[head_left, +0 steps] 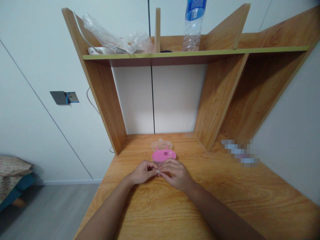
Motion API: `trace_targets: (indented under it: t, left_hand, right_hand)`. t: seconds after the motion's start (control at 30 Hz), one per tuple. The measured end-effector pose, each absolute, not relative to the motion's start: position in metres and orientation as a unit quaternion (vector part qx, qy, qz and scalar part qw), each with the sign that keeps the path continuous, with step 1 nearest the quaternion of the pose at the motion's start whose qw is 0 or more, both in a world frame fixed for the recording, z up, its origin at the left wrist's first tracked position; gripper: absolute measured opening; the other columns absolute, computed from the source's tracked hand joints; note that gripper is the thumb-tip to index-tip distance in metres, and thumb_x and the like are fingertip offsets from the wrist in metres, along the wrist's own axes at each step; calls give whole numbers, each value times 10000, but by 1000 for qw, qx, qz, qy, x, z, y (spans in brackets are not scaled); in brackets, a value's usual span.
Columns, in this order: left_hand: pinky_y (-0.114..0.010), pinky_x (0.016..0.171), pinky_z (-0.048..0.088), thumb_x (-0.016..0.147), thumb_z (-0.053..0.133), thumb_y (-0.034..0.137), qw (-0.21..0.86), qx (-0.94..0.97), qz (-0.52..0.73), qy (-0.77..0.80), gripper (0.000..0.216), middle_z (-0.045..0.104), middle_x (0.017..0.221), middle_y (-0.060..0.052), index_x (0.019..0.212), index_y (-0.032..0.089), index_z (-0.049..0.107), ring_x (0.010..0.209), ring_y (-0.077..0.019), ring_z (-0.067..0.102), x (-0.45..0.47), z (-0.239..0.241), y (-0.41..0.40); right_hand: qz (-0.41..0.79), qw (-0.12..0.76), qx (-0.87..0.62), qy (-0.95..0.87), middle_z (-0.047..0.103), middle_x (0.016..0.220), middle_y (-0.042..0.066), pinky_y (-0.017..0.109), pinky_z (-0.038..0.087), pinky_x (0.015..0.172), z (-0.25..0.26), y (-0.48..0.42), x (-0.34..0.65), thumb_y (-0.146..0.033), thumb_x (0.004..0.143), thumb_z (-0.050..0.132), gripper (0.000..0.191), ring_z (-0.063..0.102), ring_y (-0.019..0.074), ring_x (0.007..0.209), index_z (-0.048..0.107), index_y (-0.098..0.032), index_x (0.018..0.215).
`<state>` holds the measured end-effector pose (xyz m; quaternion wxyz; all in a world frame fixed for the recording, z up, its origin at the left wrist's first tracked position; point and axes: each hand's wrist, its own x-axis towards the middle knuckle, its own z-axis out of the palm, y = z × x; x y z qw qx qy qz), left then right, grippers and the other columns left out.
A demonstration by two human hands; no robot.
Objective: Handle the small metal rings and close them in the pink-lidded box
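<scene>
My left hand (143,172) and my right hand (177,174) meet above the desk, fingertips pinched together. Between the thumbs and fingers shows a small pale, shiny piece (158,171), too small to name; both hands appear to grip it. Right behind the fingers lies an oval box with a pink inside (158,155), its clear lid (162,145) tipped back. On the pink surface are a small dark ring-shaped thing (166,153) and some pale small pieces (171,154). My right fingers cover part of the box's front edge.
A wooden desk (155,210) carries a shelf unit (165,59) at its back. On the shelf stand a clear bottle with a blue label (194,26) and crumpled plastic bags (120,40). A blurred-out item (240,154) lies at the right, near the wall.
</scene>
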<state>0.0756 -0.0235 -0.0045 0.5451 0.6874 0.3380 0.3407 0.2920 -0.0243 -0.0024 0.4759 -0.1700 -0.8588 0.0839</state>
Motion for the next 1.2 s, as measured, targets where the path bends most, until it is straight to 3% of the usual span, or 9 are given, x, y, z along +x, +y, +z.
trace_targets:
  t: [0.33, 0.8, 1.2]
  left_hand:
    - [-232, 593, 411, 687, 876, 465, 494, 685, 378, 379, 398, 694, 662, -29, 864, 115, 812, 590, -109, 532, 78, -5, -25]
    - [-296, 762, 555, 742, 844, 446, 447, 673, 441, 391, 353, 804, 882, -131, 882, 123, 817, 761, -198, 719, 72, -10, -20]
    - [-246, 625, 497, 740, 828, 342, 360, 698, 458, 417, 241, 756, 713, -85, 831, 119, 811, 628, -144, 633, 77, 2, -27]
  right_hand:
    - [77, 503, -188, -840, 783, 901, 28, 376, 578, 783, -2, -25, 293, -130, 878, 708, 157, 690, 204, 846, 726, -251, 976]
    - [77, 519, -196, -829, 786, 875, 34, 350, 583, 791, 1, -23, 294, -165, 905, 709, 88, 701, 194, 841, 743, -232, 950]
    - [77, 539, -244, -803, 775, 845, 37, 358, 566, 787, -4, -18, 295, -206, 880, 766, 57, 696, 208, 821, 761, -231, 931]
